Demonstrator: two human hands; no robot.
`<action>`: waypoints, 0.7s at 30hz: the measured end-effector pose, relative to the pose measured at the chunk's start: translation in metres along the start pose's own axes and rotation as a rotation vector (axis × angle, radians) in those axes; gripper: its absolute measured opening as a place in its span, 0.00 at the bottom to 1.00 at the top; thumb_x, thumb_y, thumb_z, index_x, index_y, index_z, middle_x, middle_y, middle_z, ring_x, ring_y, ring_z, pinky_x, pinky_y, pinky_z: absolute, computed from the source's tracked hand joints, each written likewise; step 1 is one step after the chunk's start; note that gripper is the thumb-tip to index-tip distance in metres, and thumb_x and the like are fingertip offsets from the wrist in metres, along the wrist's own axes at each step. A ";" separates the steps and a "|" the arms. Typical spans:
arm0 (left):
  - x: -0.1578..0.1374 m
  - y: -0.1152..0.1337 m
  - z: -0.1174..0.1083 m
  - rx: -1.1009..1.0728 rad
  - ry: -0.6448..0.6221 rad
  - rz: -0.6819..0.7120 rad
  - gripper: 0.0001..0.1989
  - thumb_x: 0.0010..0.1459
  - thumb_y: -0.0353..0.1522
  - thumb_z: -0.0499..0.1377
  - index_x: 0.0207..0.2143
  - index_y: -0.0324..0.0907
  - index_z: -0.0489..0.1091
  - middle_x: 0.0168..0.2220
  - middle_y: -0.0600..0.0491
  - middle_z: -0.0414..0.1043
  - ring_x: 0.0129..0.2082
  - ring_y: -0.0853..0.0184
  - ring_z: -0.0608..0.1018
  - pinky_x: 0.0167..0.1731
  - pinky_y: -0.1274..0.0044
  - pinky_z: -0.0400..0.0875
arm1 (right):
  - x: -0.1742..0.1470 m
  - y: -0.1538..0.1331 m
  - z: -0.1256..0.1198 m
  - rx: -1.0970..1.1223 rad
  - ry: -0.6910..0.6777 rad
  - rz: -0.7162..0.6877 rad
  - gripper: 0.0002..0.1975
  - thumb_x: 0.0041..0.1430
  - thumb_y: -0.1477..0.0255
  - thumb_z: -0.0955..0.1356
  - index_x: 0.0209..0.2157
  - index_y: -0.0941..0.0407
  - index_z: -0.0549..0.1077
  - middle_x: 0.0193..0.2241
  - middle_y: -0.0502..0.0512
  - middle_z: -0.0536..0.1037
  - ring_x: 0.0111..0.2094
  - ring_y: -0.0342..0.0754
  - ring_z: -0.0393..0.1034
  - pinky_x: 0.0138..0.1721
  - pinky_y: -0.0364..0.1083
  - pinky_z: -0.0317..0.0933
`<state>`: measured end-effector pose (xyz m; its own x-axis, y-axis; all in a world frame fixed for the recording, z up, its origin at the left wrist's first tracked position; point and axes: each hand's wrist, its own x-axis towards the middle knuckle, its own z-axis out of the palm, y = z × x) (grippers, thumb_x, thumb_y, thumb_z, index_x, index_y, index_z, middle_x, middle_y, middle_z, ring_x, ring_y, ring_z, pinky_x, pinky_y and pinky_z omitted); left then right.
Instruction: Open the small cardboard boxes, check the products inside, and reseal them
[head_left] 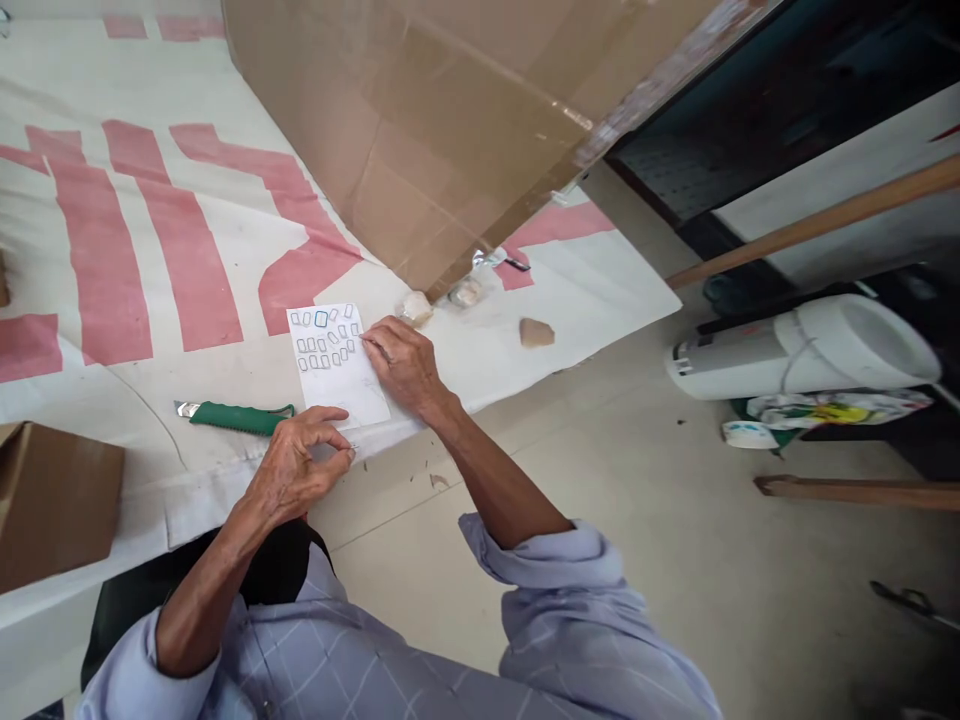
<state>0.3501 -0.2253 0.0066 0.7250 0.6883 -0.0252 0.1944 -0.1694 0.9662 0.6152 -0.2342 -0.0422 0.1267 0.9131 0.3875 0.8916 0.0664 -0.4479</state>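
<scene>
A white sheet of paper (pixel 337 385) lies near the table's front edge, bearing rows of small dark-outlined four-sided shapes and one blue outline among them. My right hand (pixel 405 362) rests at the sheet's right edge, its fingertips pinched together by the end of a row; whatever they hold is too small to make out. My left hand (pixel 300 465) is at the sheet's lower left corner, thumb and index finger meeting in a pinch on something tiny that I cannot name. Just left of it lies a green utility knife (pixel 236 416) with its blade end pointing left.
A large cardboard box (pixel 420 120) stands behind the sheet. Beside its corner are small clear-wrapped items (pixel 466 292) and a brown scrap (pixel 537 332). A smaller box (pixel 60 500) sits at left. On the right, a white bucket (pixel 795 345) lies tipped beyond the table edge.
</scene>
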 end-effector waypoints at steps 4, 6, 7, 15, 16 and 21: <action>-0.002 0.000 0.001 -0.028 0.009 -0.010 0.07 0.60 0.30 0.68 0.29 0.45 0.85 0.57 0.42 0.86 0.54 0.47 0.87 0.44 0.64 0.83 | -0.001 0.002 0.002 -0.060 -0.025 -0.017 0.14 0.78 0.72 0.64 0.40 0.53 0.81 0.42 0.60 0.83 0.45 0.55 0.77 0.48 0.52 0.70; -0.003 0.001 0.001 -0.035 0.009 -0.015 0.07 0.60 0.30 0.68 0.28 0.45 0.85 0.57 0.42 0.86 0.53 0.48 0.87 0.43 0.65 0.83 | -0.002 0.002 0.002 -0.082 -0.035 -0.017 0.14 0.78 0.73 0.64 0.39 0.53 0.81 0.42 0.60 0.83 0.45 0.54 0.76 0.46 0.51 0.68; -0.003 0.001 0.001 -0.037 0.009 -0.019 0.07 0.60 0.30 0.68 0.28 0.45 0.85 0.57 0.42 0.86 0.53 0.48 0.87 0.42 0.65 0.83 | -0.003 0.002 0.002 -0.093 -0.039 -0.015 0.14 0.77 0.73 0.64 0.39 0.53 0.81 0.42 0.60 0.83 0.44 0.54 0.76 0.45 0.51 0.68; -0.003 -0.001 0.004 -0.060 0.031 -0.007 0.07 0.59 0.29 0.69 0.28 0.46 0.84 0.57 0.43 0.86 0.55 0.47 0.87 0.46 0.62 0.83 | -0.002 0.003 0.008 -0.179 -0.043 -0.045 0.15 0.76 0.74 0.64 0.36 0.52 0.81 0.40 0.59 0.83 0.43 0.55 0.73 0.43 0.51 0.66; -0.003 -0.002 0.004 -0.055 0.033 -0.002 0.07 0.59 0.30 0.69 0.28 0.46 0.84 0.56 0.43 0.86 0.55 0.47 0.87 0.48 0.61 0.83 | -0.002 0.003 0.008 -0.178 -0.046 -0.041 0.15 0.76 0.74 0.64 0.36 0.52 0.81 0.40 0.60 0.83 0.44 0.55 0.73 0.43 0.52 0.67; -0.003 -0.005 0.004 -0.069 0.042 0.003 0.06 0.58 0.31 0.69 0.28 0.46 0.84 0.55 0.43 0.87 0.54 0.49 0.87 0.55 0.58 0.80 | -0.005 -0.001 0.001 -0.071 -0.074 -0.008 0.13 0.76 0.70 0.65 0.43 0.53 0.82 0.45 0.62 0.83 0.47 0.57 0.75 0.49 0.54 0.71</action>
<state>0.3500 -0.2291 0.0003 0.6970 0.7169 -0.0124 0.1450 -0.1239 0.9817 0.6133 -0.2383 -0.0446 0.0889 0.9400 0.3294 0.9214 0.0480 -0.3857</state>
